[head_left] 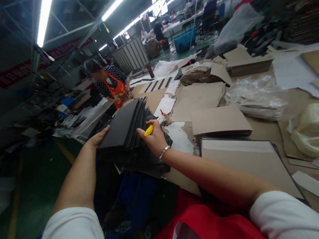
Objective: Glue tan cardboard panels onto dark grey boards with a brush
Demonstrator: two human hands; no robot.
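A fanned stack of black sheets (pixel 126 128) lies at the table's near left edge. My left hand (pixel 98 137) rests against the stack's left side, fingers stretched along its edge. My right hand (pixel 154 137) sits on the stack's right side, closed round a yellow tool (pixel 149 130) that looks like a cutter or marker. A metal bracelet is on my right wrist. A small red-capped glue bottle (pixel 163 115) stands just beyond my right hand.
Brown cardboard sheets (pixel 218 120) and a larger board (pixel 248 160) cover the table to the right. Crumpled clear plastic (pixel 255 95) and white foam (pixel 315 130) lie further right. A co-worker in an orange apron (pixel 111 87) sits at the far end.
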